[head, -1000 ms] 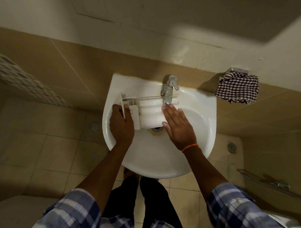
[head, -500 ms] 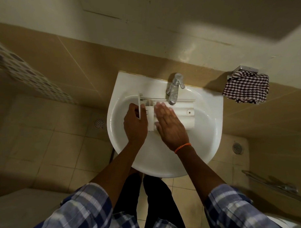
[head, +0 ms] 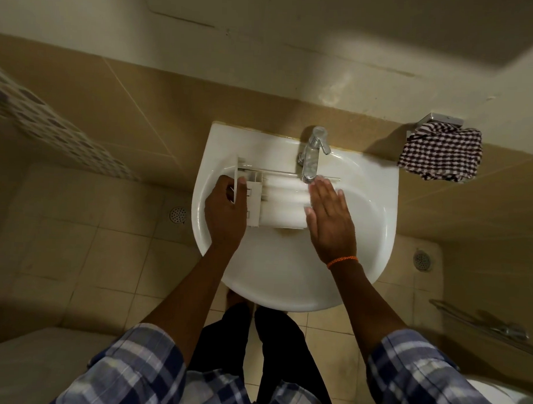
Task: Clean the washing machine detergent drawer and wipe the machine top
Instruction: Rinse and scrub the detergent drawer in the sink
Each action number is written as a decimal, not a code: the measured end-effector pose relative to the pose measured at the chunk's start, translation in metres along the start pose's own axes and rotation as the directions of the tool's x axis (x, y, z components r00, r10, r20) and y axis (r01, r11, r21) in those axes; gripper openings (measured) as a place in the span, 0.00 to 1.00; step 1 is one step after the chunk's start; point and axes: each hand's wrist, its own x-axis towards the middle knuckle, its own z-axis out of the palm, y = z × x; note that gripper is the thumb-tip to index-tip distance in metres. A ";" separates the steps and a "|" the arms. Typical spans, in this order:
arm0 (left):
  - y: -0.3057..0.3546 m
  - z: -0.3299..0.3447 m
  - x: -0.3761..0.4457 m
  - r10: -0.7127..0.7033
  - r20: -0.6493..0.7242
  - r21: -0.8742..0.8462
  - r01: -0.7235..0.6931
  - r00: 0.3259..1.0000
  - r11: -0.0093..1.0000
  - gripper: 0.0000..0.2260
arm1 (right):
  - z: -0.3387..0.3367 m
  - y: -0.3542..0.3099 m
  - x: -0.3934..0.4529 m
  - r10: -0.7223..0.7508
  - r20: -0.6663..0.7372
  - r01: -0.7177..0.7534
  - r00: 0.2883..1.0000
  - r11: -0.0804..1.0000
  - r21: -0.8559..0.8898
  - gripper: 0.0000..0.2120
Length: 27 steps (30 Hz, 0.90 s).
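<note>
The left hand (head: pixel 225 214) sits left of centre in the frame, back up, forearm rising from the lower middle. Its fingers are clamped on the front panel of the drawer (head: pixel 277 202), thumb on the near face of the panel. The right hand (head: pixel 329 217) lies flat at centre, palm down, fingers straight and together, resting on the right end of the drawer just below the tap (head: pixel 312 155) spout. An orange band (head: pixel 342 261) circles the right wrist.

The drawer lies lengthwise across the basin of the sink (head: pixel 364 229), at the centre of the frame, panel end to the left. It is white moulded plastic, rectangular, with ribbed compartments and a thin flat panel standing upright.

Count: two hands, one drawer, one sink, one tap, one cloth (head: pixel 442 155), two floor drains (head: pixel 178 214), two sleeves (head: pixel 428 379).

The sink is white glazed ceramic, rounded at the front, straight against the wall. The tap is polished metal with a single lever. The cloth is checked, dark and white, crumpled, hanging from a metal holder at the upper right. The wall is tan tile below, pale plaster above. The floor is beige square tile. The sleeves are blue and white plaid, rolled above the forearm.
</note>
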 end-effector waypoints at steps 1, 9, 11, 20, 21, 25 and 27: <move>0.000 -0.002 0.000 0.003 0.011 -0.007 -0.003 1.000 1.000 0.14 | 0.001 -0.006 0.003 -0.009 0.008 0.009 1.000 1.000 -0.006 0.27; 0.002 0.006 -0.014 0.091 0.098 0.126 -0.103 0.991 0.987 0.16 | 0.006 -0.054 0.048 -0.088 0.138 0.065 0.987 0.985 0.159 0.22; 0.002 0.006 -0.014 0.070 0.087 0.094 -0.078 0.994 0.993 0.13 | 0.002 -0.047 0.050 -0.153 0.114 0.140 0.982 0.984 0.111 0.22; 0.000 -0.006 -0.013 -0.018 0.022 -0.018 0.019 1.000 1.000 0.15 | -0.002 0.008 0.027 0.060 -0.044 -0.060 0.997 0.998 0.009 0.21; 0.000 -0.009 -0.012 -0.013 0.009 -0.013 0.013 1.000 1.000 0.15 | -0.002 0.009 0.026 0.099 -0.057 -0.099 0.993 0.995 0.000 0.21; -0.001 -0.004 -0.014 -0.019 -0.009 -0.052 0.018 1.000 0.998 0.15 | 0.001 -0.021 0.035 0.190 -0.051 -0.195 0.980 0.976 -0.099 0.25; -0.002 0.002 -0.017 -0.020 0.007 -0.046 0.021 1.000 0.999 0.17 | 0.004 -0.040 0.035 0.128 0.027 -0.126 0.991 0.990 -0.061 0.28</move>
